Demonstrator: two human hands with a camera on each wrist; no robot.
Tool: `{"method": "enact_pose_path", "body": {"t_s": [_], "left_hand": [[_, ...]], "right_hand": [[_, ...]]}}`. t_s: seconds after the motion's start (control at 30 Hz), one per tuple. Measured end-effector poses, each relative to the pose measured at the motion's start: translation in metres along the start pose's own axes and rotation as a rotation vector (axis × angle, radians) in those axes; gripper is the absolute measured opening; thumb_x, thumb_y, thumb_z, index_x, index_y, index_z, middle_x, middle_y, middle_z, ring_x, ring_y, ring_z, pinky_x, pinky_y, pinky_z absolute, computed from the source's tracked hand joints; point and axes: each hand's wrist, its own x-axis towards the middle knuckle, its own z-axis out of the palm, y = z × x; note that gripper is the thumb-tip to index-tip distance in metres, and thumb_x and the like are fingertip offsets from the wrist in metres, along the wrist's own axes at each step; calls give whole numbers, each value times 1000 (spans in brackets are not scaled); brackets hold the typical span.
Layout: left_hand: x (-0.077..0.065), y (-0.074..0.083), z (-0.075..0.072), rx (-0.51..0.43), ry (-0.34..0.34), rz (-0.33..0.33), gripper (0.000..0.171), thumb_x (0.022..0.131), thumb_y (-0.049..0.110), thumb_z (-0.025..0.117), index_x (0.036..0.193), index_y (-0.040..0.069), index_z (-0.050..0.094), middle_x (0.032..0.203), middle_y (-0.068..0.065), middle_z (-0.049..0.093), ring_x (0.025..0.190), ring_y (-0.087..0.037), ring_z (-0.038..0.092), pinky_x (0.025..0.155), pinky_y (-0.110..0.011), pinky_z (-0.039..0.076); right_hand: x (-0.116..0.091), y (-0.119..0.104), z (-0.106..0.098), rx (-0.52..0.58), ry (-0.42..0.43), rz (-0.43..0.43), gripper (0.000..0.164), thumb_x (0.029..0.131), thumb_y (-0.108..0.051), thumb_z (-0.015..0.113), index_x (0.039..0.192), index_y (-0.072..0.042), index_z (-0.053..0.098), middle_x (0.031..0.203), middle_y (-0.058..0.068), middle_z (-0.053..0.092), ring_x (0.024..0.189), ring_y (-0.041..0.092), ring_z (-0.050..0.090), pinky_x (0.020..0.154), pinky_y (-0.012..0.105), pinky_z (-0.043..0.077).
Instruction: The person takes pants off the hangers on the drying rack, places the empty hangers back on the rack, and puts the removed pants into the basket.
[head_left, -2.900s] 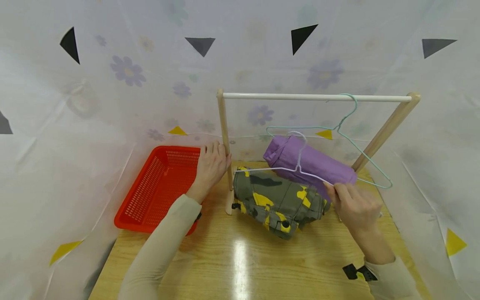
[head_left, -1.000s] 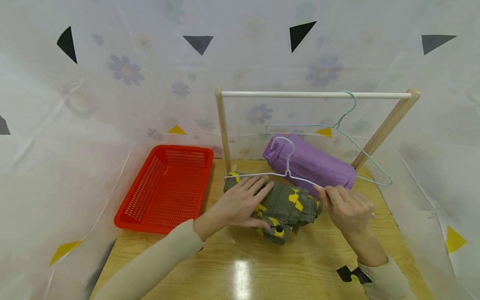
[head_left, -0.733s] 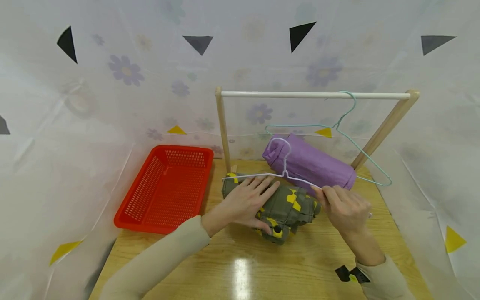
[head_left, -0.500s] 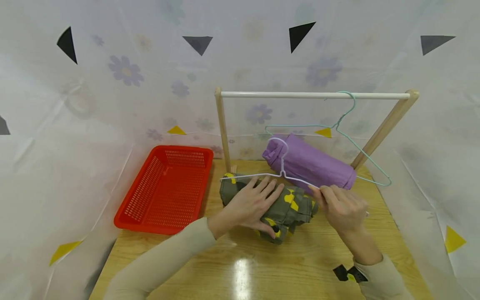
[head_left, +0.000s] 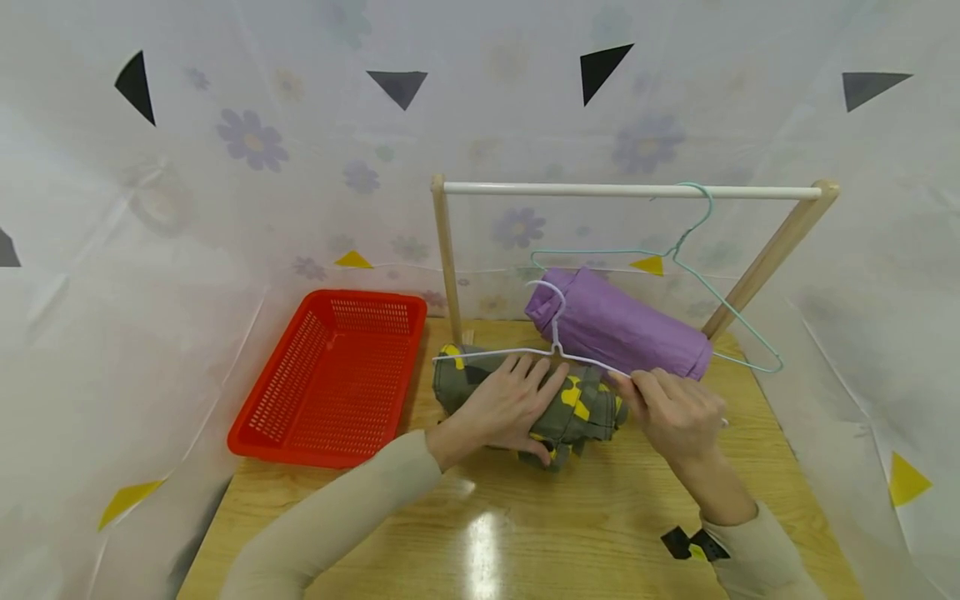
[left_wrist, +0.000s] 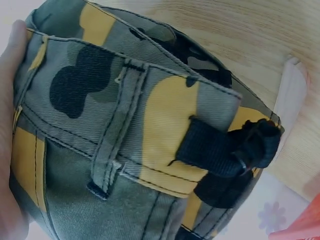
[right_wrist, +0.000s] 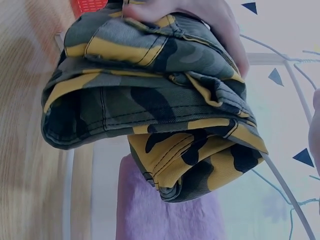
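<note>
Camouflage trousers (head_left: 453, 385) in grey-green, yellow and black lie folded just above or on the table, against a lavender wire hanger (head_left: 555, 335). My left hand (head_left: 506, 408) grips them, fingers spread over the top and thumb on the near side. In the left wrist view the trousers' waistband (left_wrist: 90, 90) shows belt loops and a dark strap. My right hand (head_left: 678, 414) pinches the hanger's right arm between thumb and fingers. The right wrist view shows the trousers (right_wrist: 165, 107) end-on with open folds. The hanger's lower bar is hidden by cloth.
A wooden rack with a white bar (head_left: 570, 190) stands behind. On it hangs a teal hanger (head_left: 677, 247); a purple rolled garment (head_left: 637, 327) is by its lower part. A red basket (head_left: 367, 297) sits left on the wooden table (head_left: 585, 533).
My left hand has left the rack's left post and taken hold of the trousers. Hanger, trousers and right hand have shifted left.
</note>
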Motion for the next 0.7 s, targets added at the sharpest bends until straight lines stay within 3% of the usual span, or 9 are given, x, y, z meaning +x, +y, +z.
{"method": "enact_pose_path", "body": {"t_s": [0.27, 0.53, 0.63, 0.7], "left_hand": [[2, 1, 3, 97, 45, 24, 117, 66, 100, 60, 143, 13, 48, 112, -1, 64, 100, -21, 67, 92, -34, 53], [-1, 1, 8, 97, 177, 66, 79, 83, 83, 64, 123, 15, 60, 105, 2, 71, 89, -16, 72, 86, -30, 58], [-2, -1, 10, 119, 231, 89, 67, 91, 78, 59, 115, 16, 61, 101, 3, 71, 84, -16, 71, 84, -29, 58], [-3, -2, 11, 121, 273, 99, 48, 101, 63, 58, 110, 15, 62, 97, 3, 72, 81, -16, 70, 82, -29, 58]], "right_hand": [[-4, 2, 2, 19, -8, 37, 59, 108, -40, 58, 62, -4, 57, 46, 3, 42, 33, 13, 20, 35, 28, 10], [-3, 1, 2, 17, -24, 26, 59, 110, -40, 55, 63, -4, 57, 46, 3, 42, 33, 14, 21, 35, 28, 11], [-3, 0, 2, 11, -19, 11, 59, 111, -39, 53, 63, -4, 56, 46, 2, 40, 34, 13, 20, 35, 28, 10], [-2, -1, 2, 2, -14, 1, 59, 111, -39, 52, 63, -5, 54, 47, 0, 37, 35, 12, 18, 36, 28, 9]]}}
